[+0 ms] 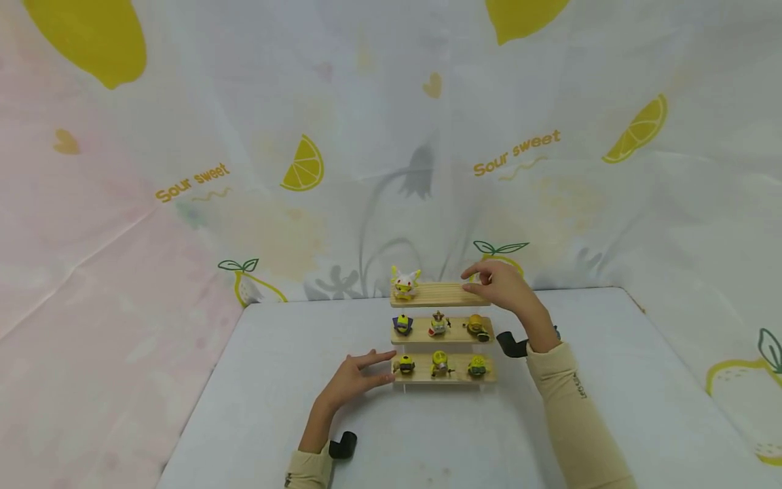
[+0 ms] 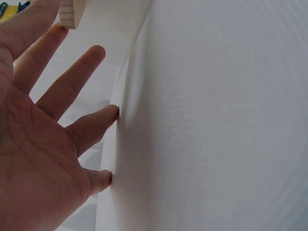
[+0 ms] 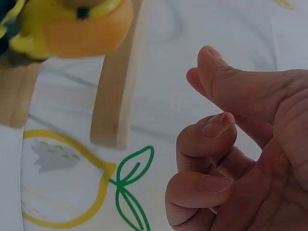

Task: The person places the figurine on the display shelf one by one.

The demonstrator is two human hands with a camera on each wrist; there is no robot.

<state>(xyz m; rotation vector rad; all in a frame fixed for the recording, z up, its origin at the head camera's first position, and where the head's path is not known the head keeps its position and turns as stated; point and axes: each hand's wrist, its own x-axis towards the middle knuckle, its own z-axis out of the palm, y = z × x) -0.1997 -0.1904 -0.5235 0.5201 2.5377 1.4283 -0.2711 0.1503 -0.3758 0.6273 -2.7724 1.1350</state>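
Note:
A three-tier wooden display stand (image 1: 452, 299) holds small figurines. On its top tier, at the left end, sits a white figurine with yellow ears (image 1: 405, 284). The middle tier bears a purple-caped figurine (image 1: 402, 324), one with a brown hat (image 1: 438, 324) and an orange-topped one (image 1: 476, 329). Three yellow figurines (image 1: 440, 363) line the bottom tier. My left hand (image 1: 357, 378) is spread at that tier's left end, a fingertip at the wooden edge (image 2: 72, 17). Beside the top tier's right end, my right hand (image 1: 504, 285) holds nothing; its thumb and index finger stand apart, other fingers curled (image 3: 199, 187).
The stand rests on a white-covered table (image 1: 275, 353), close to the back. Behind it hangs a white cloth backdrop (image 1: 379, 102) printed with lemons and lettering. Black wrist-worn pieces (image 1: 512, 344) stick out from both wrists.

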